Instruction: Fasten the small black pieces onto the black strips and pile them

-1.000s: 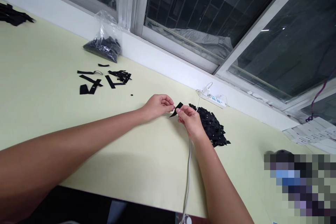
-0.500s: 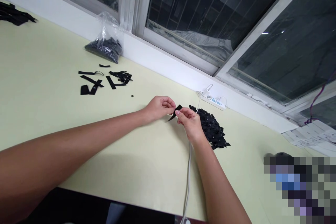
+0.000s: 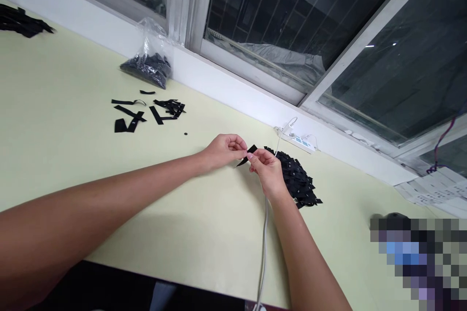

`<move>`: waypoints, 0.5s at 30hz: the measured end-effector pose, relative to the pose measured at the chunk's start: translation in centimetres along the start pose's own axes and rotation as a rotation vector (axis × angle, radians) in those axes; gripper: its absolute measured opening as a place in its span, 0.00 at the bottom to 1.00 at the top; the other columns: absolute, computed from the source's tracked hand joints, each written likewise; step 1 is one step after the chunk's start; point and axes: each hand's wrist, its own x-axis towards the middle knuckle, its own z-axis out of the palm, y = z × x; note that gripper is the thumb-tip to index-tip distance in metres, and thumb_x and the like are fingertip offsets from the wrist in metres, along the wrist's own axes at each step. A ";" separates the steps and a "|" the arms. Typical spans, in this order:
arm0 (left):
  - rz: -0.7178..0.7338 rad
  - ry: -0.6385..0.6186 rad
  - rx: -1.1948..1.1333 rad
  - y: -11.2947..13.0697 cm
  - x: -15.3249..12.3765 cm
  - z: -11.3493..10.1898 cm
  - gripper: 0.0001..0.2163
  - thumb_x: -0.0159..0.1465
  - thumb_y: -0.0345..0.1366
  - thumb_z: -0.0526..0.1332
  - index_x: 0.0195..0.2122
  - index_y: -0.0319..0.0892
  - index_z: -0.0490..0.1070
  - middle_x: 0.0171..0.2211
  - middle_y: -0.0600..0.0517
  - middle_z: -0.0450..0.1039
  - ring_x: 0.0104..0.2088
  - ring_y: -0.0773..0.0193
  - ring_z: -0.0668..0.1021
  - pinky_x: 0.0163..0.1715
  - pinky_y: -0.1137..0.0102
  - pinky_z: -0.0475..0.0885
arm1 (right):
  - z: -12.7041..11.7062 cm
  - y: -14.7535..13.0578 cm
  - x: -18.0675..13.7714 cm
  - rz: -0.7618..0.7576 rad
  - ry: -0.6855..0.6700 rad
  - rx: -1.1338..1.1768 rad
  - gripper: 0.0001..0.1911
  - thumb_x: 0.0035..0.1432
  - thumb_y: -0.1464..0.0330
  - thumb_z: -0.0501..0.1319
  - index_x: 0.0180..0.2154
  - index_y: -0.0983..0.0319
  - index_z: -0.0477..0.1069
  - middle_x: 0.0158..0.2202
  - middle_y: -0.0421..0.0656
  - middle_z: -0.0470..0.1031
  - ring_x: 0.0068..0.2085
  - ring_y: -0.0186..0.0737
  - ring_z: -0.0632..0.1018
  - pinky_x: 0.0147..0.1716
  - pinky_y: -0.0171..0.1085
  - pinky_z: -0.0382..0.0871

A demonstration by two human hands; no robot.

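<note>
A small black fabric strip (image 3: pixel 249 152) is pinched between my two hands above the pale yellow table (image 3: pixel 73 155). My left hand (image 3: pixel 222 149) grips its near end with closed fingertips. My right hand (image 3: pixel 266 170) pinches the other end with thumb and forefinger. Just right of my right hand lies a heap of black fabric pieces (image 3: pixel 297 180) with small white dots.
Loose black strips (image 3: pixel 146 112) lie at the left, with a clear plastic bag of black pieces (image 3: pixel 148 65) by the window sill. A white power strip (image 3: pixel 297 140) sits at the wall; its white cable (image 3: pixel 264 243) runs toward me. More black pieces (image 3: pixel 22 22) lie far left.
Both hands have drawn slightly closer together on the strip; the view has shifted a little. Otherwise the table is unchanged.
</note>
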 end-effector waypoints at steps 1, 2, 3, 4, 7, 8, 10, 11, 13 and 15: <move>0.010 -0.002 -0.001 -0.1 0.0 0.0 0.09 0.53 0.33 0.69 0.33 0.37 0.72 0.28 0.53 0.73 0.30 0.69 0.75 0.35 0.70 0.70 | 0.0 0.0 0.0 0.000 -0.005 0.006 0.17 0.44 0.58 0.74 0.33 0.59 0.73 0.24 0.35 0.73 0.22 0.29 0.67 0.23 0.33 0.66; 0.020 -0.003 -0.002 -0.2 0.1 0.0 0.09 0.53 0.33 0.69 0.33 0.37 0.72 0.28 0.53 0.73 0.31 0.69 0.75 0.35 0.70 0.70 | 0.0 -0.1 0.0 -0.003 -0.010 0.007 0.18 0.44 0.57 0.74 0.33 0.59 0.73 0.24 0.35 0.73 0.22 0.29 0.67 0.23 0.33 0.66; 0.027 -0.003 -0.002 -0.2 0.1 0.0 0.09 0.53 0.33 0.69 0.33 0.37 0.72 0.28 0.53 0.73 0.31 0.69 0.75 0.36 0.70 0.70 | 0.0 -0.1 0.0 -0.009 -0.013 0.003 0.18 0.44 0.57 0.73 0.34 0.59 0.73 0.23 0.35 0.73 0.22 0.29 0.68 0.23 0.32 0.66; 0.033 -0.003 0.001 -0.3 0.2 0.0 0.09 0.53 0.33 0.69 0.33 0.38 0.72 0.28 0.53 0.73 0.31 0.69 0.75 0.36 0.70 0.70 | 0.0 -0.2 -0.1 -0.019 -0.015 -0.010 0.18 0.45 0.57 0.73 0.34 0.59 0.72 0.24 0.35 0.73 0.22 0.29 0.68 0.23 0.32 0.66; 0.055 0.005 0.012 -0.4 0.2 0.0 0.09 0.53 0.33 0.69 0.33 0.38 0.72 0.28 0.53 0.74 0.31 0.68 0.75 0.37 0.69 0.71 | 0.0 -0.2 -0.1 -0.062 -0.008 -0.073 0.17 0.47 0.57 0.72 0.34 0.60 0.73 0.27 0.37 0.75 0.24 0.30 0.69 0.23 0.32 0.67; 0.067 0.008 0.016 -0.5 0.2 0.1 0.09 0.53 0.33 0.69 0.33 0.37 0.72 0.29 0.53 0.74 0.31 0.68 0.76 0.37 0.68 0.71 | 0.0 -0.1 -0.1 -0.077 -0.002 -0.093 0.16 0.48 0.57 0.72 0.34 0.60 0.73 0.28 0.37 0.75 0.25 0.30 0.69 0.23 0.32 0.67; 0.095 0.018 0.024 -0.4 0.1 0.2 0.09 0.53 0.33 0.68 0.33 0.37 0.72 0.29 0.52 0.74 0.32 0.68 0.76 0.37 0.68 0.72 | 0.0 -0.1 0.0 -0.107 0.009 -0.122 0.16 0.49 0.58 0.71 0.34 0.60 0.73 0.30 0.38 0.75 0.26 0.31 0.70 0.24 0.32 0.68; 0.107 0.023 0.028 -0.4 0.1 0.2 0.09 0.53 0.33 0.68 0.33 0.37 0.72 0.30 0.52 0.74 0.32 0.68 0.76 0.37 0.68 0.72 | 0.0 0.0 0.0 -0.118 0.014 -0.129 0.15 0.49 0.58 0.71 0.34 0.60 0.73 0.30 0.39 0.75 0.27 0.32 0.71 0.24 0.32 0.68; 0.123 0.028 0.033 -0.4 0.0 0.4 0.08 0.54 0.33 0.67 0.33 0.37 0.72 0.30 0.52 0.74 0.32 0.68 0.76 0.37 0.68 0.72 | -0.1 0.0 0.0 -0.123 0.017 -0.130 0.16 0.49 0.57 0.71 0.34 0.60 0.73 0.31 0.39 0.75 0.29 0.33 0.72 0.25 0.33 0.69; 0.132 0.025 0.022 -0.4 0.0 0.5 0.08 0.54 0.33 0.67 0.33 0.37 0.72 0.30 0.52 0.73 0.32 0.68 0.76 0.38 0.68 0.72 | -0.1 0.1 0.1 -0.114 0.010 -0.118 0.16 0.49 0.57 0.71 0.35 0.60 0.73 0.31 0.39 0.75 0.30 0.34 0.73 0.25 0.33 0.70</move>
